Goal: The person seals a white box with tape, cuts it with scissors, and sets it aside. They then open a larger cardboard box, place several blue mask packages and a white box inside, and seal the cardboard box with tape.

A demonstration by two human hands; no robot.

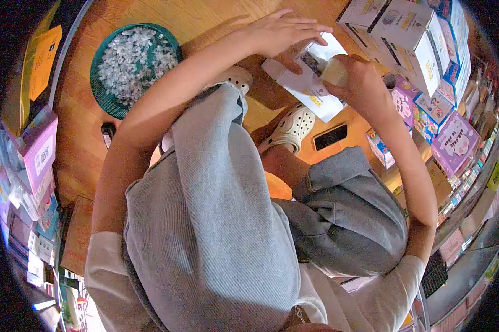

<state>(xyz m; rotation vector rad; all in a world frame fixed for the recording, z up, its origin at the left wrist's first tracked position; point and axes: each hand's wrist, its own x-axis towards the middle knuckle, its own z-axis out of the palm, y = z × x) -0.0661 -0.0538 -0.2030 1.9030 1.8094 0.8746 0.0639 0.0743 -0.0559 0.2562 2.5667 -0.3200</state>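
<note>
A white cardboard box with yellow "MASK" lettering lies tilted in front of my feet. My left hand spans its far end, thumb on one side and long fingers along the other. A dark printed or open area shows between them. Closed round a small pale-yellow block-like item, my right hand is right at the box. What that item is, I cannot make out. Its lower part is hidden by my fingers.
A green round basket of clear, crumpled-looking pieces stands at the left. Stacked white boxes and purple cartons fill the right. A phone lies by my clog. A small black object is near the basket.
</note>
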